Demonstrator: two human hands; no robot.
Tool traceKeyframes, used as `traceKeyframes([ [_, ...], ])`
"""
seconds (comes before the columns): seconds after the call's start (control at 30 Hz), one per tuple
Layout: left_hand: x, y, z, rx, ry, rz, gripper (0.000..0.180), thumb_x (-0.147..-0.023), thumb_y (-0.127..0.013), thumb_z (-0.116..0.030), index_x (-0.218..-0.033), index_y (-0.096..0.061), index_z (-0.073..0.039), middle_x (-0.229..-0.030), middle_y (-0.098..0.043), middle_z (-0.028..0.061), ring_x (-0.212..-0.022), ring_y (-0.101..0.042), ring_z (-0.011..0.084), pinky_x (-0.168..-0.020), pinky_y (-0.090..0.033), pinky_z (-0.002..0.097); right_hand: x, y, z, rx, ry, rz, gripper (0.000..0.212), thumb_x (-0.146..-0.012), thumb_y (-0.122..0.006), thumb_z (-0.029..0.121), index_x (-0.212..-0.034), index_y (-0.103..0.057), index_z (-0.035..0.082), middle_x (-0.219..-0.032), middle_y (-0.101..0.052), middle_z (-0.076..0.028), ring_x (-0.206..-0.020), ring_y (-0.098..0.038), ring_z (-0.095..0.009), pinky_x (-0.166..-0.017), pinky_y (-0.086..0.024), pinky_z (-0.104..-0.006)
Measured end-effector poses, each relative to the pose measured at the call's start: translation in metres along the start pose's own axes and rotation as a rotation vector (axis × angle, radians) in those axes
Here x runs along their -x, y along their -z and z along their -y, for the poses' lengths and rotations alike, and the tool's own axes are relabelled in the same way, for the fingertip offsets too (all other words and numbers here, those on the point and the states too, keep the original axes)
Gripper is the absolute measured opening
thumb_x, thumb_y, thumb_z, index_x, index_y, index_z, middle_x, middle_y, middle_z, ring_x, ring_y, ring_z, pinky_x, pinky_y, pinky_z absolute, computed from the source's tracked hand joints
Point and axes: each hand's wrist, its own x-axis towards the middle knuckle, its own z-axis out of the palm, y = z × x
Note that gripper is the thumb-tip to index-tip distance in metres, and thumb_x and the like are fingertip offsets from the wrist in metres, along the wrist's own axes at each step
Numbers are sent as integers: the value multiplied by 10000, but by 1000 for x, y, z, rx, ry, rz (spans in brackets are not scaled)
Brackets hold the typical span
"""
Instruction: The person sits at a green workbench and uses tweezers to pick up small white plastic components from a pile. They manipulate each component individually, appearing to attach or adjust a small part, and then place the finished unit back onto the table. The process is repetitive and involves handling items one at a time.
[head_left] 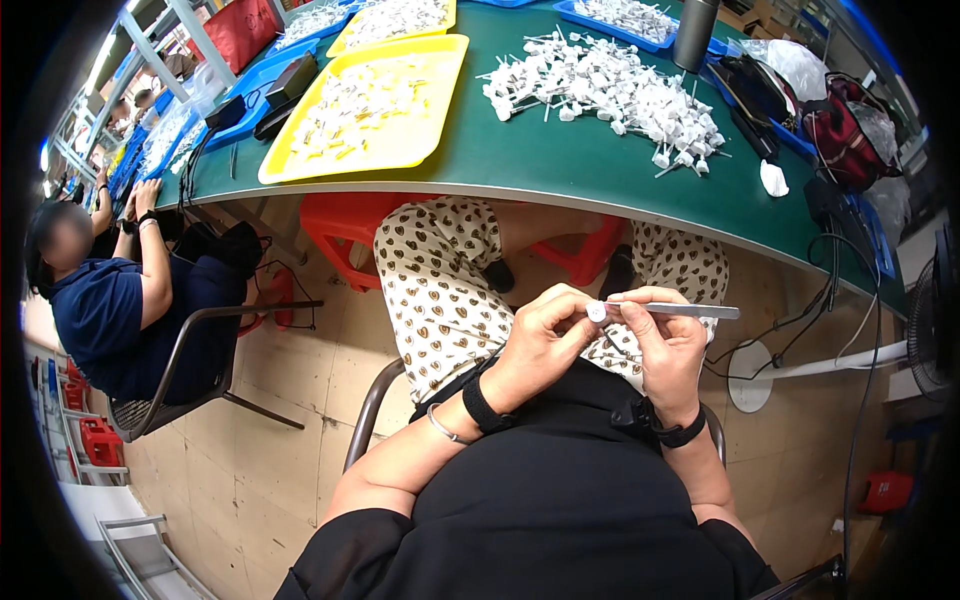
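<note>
My left hand [546,340] pinches a small round white plastic piece [597,312] between thumb and fingers above my lap. In my right hand [668,345] is a slim flat silver metal tool [705,311], shaped like tweezers. Its narrow end reaches toward the white piece, but my fingers cover the tip, so I cannot tell whether it touches. Both hands are close together, short of the table's front edge. Beyond them on the table lies a loose heap of white plastic pieces [610,92] with thin stems.
A yellow tray [440,110] of small pieces rests left on the green table [520,155]. Blue trays, a dark bottle [696,35] and bags stand behind. Cables and a fan [928,310] are on the right. A seated co-worker [120,260] is on the left.
</note>
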Motion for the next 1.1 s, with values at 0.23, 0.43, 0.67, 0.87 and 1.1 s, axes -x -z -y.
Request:
traceKeyframes([
  [0.23,0,1,1,-109,-70,-23,68,-950,-681,46,-1017,-686,40,-1040,-663,90,-865,-719,158,-748,-614,265,1,0,-1,115,66,11,103,-993,-681,18,-1080,-708,-29,-967,-751,-70,-857,-689,-97,-759,-545,-228],
  [0.43,-1,2,1,-190,-148,-34,70,-943,-691,47,-1009,-691,26,-1021,-665,89,-843,-711,154,-716,-600,264,1,-1,1,129,83,15,101,-995,-682,26,-1076,-707,-29,-961,-749,-69,-848,-682,-93,-754,-547,-230],
  [0.67,0,1,3,-177,-150,-50,82,-939,-700,46,-1014,-697,15,-1000,-669,84,-842,-710,148,-704,-594,260,1,-1,1,100,42,1,102,-996,-684,36,-1077,-700,-25,-949,-748,-63,-833,-676,-83,-746,-539,-219],
  [0.87,0,0,1,-186,-137,-53,83,-935,-709,43,-1010,-699,7,-999,-672,82,-828,-718,154,-691,-592,258,1,0,0,66,16,3,104,-1001,-676,34,-1086,-693,-22,-960,-749,-65,-831,-674,-76,-736,-536,-214],
  [1.1,0,0,1,-188,-134,-60,73,-934,-717,29,-1000,-702,2,-986,-676,79,-818,-715,150,-675,-583,258,1,0,0,52,28,17,98,-1005,-663,20,-1089,-688,-23,-986,-750,-74,-850,-684,-88,-757,-551,-226],
])
